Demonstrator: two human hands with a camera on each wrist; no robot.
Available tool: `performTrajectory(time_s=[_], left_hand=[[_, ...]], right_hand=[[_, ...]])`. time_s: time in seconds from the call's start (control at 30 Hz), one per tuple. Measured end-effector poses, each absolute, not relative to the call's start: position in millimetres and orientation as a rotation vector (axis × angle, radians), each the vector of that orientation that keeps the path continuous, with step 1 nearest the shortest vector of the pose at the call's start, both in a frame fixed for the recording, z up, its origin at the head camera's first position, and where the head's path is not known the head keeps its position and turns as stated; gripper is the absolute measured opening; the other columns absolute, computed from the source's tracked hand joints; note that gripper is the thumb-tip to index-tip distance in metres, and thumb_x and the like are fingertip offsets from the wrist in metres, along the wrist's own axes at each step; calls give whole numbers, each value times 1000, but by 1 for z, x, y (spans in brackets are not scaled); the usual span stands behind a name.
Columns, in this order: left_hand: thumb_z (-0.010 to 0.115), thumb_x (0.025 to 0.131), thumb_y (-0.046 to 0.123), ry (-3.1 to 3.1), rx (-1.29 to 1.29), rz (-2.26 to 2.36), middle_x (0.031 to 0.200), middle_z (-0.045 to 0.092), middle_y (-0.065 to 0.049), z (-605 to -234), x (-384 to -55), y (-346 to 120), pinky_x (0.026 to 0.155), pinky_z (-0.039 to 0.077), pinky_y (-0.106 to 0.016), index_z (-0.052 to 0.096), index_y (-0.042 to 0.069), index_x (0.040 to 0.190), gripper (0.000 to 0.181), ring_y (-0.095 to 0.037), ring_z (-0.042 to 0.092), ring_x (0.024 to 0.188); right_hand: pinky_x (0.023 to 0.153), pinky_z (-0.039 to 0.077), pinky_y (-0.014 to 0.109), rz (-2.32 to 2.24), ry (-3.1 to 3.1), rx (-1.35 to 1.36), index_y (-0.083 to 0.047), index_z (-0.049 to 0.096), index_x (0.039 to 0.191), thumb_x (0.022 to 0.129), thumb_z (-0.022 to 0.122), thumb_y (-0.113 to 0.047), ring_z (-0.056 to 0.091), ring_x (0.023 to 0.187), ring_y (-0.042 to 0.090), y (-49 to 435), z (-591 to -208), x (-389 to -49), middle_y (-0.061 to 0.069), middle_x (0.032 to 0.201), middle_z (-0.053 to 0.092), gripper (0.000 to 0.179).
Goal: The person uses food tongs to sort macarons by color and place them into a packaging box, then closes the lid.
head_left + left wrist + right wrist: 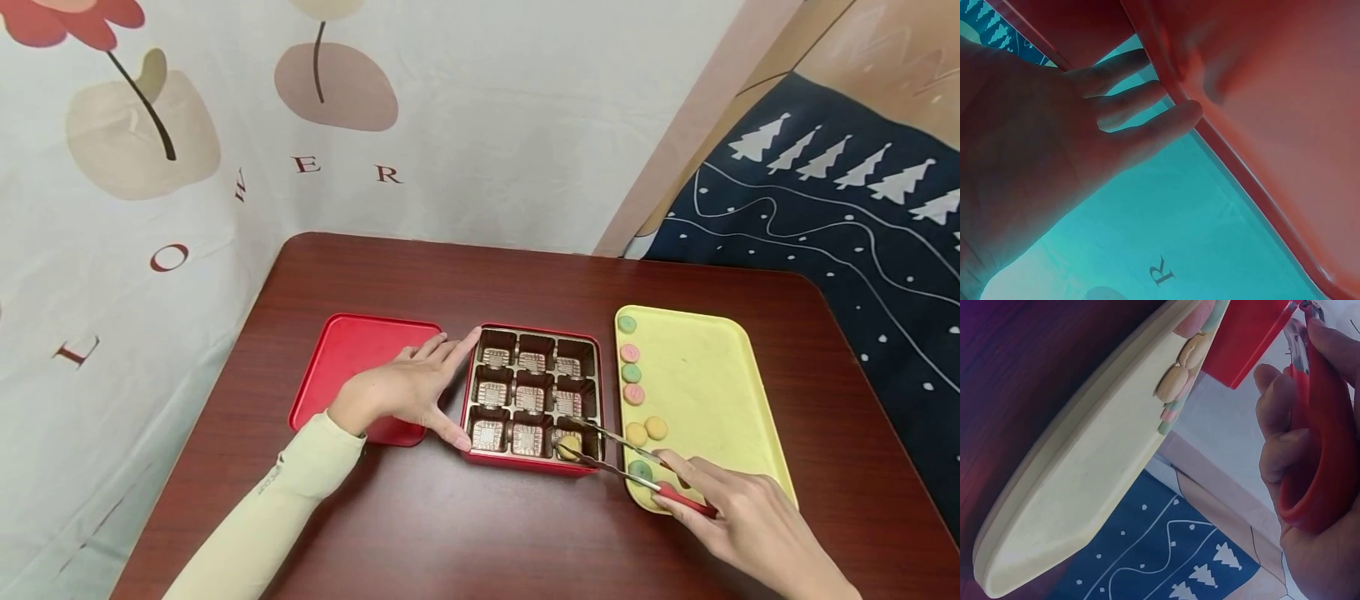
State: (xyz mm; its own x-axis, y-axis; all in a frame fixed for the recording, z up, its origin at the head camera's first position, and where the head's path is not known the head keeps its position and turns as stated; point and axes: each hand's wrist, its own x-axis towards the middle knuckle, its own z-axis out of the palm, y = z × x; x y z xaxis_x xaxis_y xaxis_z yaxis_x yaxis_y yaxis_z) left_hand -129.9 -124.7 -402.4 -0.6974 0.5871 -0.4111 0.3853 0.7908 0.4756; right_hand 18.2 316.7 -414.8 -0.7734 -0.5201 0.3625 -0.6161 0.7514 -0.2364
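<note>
My right hand (pixel 738 508) grips red-handled tongs (pixel 1329 444), and the metal arms reach left over the yellow tray. Their tips stand apart at the near right compartment of a red box (pixel 525 463). Inside that compartment lies a yellow macaron (pixel 569 447), with the lower tip over it; whether the tips press on it I cannot tell. The box has a gold insert (pixel 512 414) of several compartments, and the others hold nothing. With thumb and index finger spread, my left hand (pixel 408 387) rests against the box's left side.
Under and behind my left hand lies a red lid (pixel 360 350). The yellow tray (pixel 705 375) at the right carries green, pink and yellow macarons (pixel 656 427) along its left side. A brown table (pixel 450 533) supports everything, with a printed curtain (pixel 487 125) behind.
</note>
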Motion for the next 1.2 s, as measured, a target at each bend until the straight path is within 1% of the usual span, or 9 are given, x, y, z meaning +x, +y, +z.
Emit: performTrajectory(time_s=[0.3, 0.43, 0.57, 0.67, 0.7, 0.8, 0.87, 1.03, 1.2], left_hand=[[92, 68, 78, 2429, 734, 486, 177, 17, -24, -404, -130, -125, 128, 6, -69, -16, 26, 175, 160, -44, 2, 165], [93, 68, 77, 2431, 738, 491, 177, 17, -25, -403, -131, -126, 127, 7, -70, -15, 25, 175, 160, -45, 2, 165], [92, 69, 77, 2429, 732, 484, 177, 16, -25, -403, -130, -125, 128, 7, -69, -16, 25, 175, 160, -44, 2, 165], [92, 69, 78, 2428, 735, 484, 177, 16, -25, -404, -130, -125, 128, 7, -69, -16, 25, 175, 160, -44, 2, 166], [92, 69, 78, 2427, 733, 484, 178, 16, -25, -404, -130, -125, 128, 7, -69, -16, 26, 175, 160, -43, 1, 166], [93, 68, 78, 2427, 730, 496, 178, 16, -25, -405, -130, -125, 128, 7, -68, -16, 26, 175, 160, -43, 1, 166], [92, 68, 78, 2425, 726, 499, 178, 15, -25, -404, -130, -125, 128, 8, -68, -16, 27, 175, 160, -42, 0, 166], [92, 68, 78, 2422, 724, 497, 178, 15, -24, -403, -130, -126, 128, 10, -69, -16, 27, 174, 160, -41, -1, 166], [93, 68, 78, 2409, 715, 510, 179, 12, -24, -404, -130, -125, 126, 11, -71, -17, 28, 174, 161, -40, -2, 166]], right_hand=[[53, 35, 14, 514, -2657, 842, -14, 76, 136, 109, 49, -68, 42, 64, -7, 324, -417, 20, -18, 86, 60, 66], [54, 32, 14, 500, -2697, 795, -15, 76, 136, 107, 49, -71, 40, 64, -8, 328, -416, 22, -17, 90, 62, 68], [54, 28, 14, 467, -2781, 695, -17, 75, 136, 96, 80, -60, 35, 62, -8, 332, -415, 26, -19, 88, 58, 59], [50, 24, 15, 449, -2811, 626, -19, 75, 134, 85, 93, -50, 32, 59, -8, 338, -415, 29, -23, 81, 47, 61], [49, 24, 15, 443, -2811, 614, -19, 74, 134, 88, 90, -55, 31, 59, -8, 341, -416, 29, -23, 79, 40, 61], [49, 24, 16, 437, -2799, 593, -17, 74, 133, 95, 78, -67, 31, 58, -8, 350, -418, 31, -25, 78, 39, 63], [48, 24, 17, 428, -2809, 568, -17, 73, 133, 95, 77, -67, 30, 58, -8, 355, -419, 33, -25, 78, 38, 63], [48, 24, 17, 418, -2832, 501, -17, 72, 135, 81, 98, -40, 32, 57, -8, 367, -422, 37, -25, 75, 39, 64], [47, 24, 18, 412, -2832, 435, -17, 73, 133, 74, 101, -27, 34, 56, -7, 375, -428, 41, -24, 73, 40, 66]])
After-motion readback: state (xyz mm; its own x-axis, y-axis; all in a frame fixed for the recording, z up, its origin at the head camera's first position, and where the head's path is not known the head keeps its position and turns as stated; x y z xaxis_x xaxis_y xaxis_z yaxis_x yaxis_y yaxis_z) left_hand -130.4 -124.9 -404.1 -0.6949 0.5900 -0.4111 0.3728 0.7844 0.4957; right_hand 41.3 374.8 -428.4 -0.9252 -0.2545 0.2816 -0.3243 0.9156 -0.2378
